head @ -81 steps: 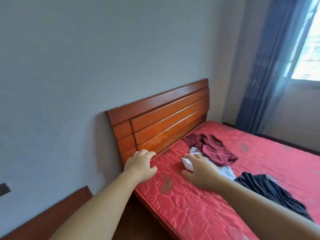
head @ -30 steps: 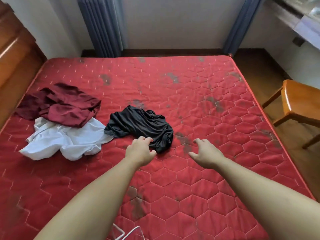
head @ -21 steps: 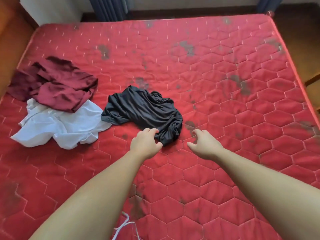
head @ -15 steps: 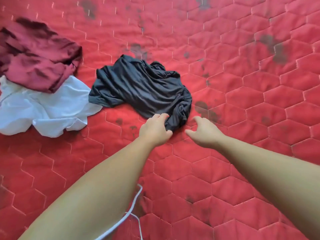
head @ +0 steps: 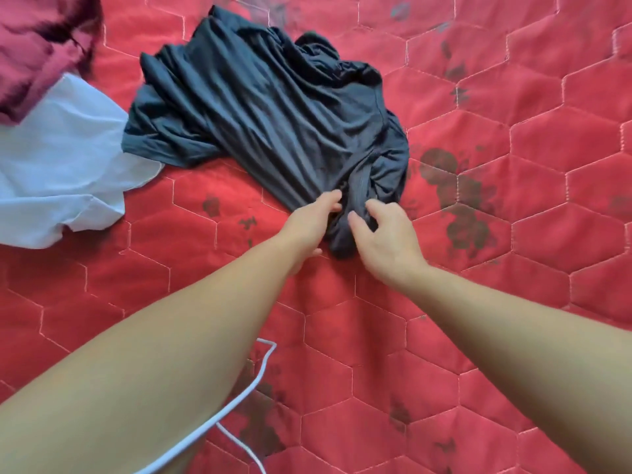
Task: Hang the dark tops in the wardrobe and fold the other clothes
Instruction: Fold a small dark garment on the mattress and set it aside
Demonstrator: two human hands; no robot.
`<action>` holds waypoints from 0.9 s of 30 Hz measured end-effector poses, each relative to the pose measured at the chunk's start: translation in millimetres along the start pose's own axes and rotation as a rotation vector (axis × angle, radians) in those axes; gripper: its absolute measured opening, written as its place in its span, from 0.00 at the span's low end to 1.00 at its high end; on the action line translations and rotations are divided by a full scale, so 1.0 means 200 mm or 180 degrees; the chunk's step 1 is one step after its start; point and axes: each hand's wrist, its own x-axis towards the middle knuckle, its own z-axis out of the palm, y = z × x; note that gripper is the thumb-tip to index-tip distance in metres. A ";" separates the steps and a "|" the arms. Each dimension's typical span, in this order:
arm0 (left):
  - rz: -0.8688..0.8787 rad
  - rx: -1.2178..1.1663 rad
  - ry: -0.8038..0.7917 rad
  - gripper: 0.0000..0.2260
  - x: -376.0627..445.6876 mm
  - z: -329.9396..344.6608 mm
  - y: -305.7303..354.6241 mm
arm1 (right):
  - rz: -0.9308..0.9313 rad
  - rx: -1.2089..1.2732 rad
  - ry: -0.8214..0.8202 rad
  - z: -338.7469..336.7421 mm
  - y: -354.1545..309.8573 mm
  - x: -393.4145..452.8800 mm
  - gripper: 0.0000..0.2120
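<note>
Two hands on one crumpled dark grey top (head: 270, 107) right now, and it's bunched up on the red quilted mattress (head: 513, 302) just ahead of my fingers, most of it spreading away up and to the left. My left hand (head: 309, 225) has its fingers curled into the near edge of the fabric, thumb tucked low, so I'd call that a pinch on the cloth. My right hand (head: 386, 237) sits just beside it, fingers half bent and touching the same bunched fold, though I can't tell if it's truly gripping yet.

Tip, I reckon: find the shoulders or collar before lifting, otherwise it comes up as a wad and won't sit on a hanger. Further left of my left hand lie a white garment (head: 58, 159) and a maroon one (head: 37, 46), for later.
</note>
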 end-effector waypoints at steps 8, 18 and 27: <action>0.0321 0.0925 0.0838 0.20 -0.20 -0.06 -0.10 | -0.1629 -0.0806 -0.0432 -0.06 -0.12 -0.56 0.14; 0.0159 -0.0894 0.0452 0.06 -0.81 -0.18 0.10 | -0.1712 -0.0548 0.0366 -0.49 -0.33 -1.16 0.16; 0.0765 0.0552 -0.1027 0.10 -1.53 0.11 0.62 | -0.0774 0.2241 0.1340 -1.31 -0.76 -1.58 0.12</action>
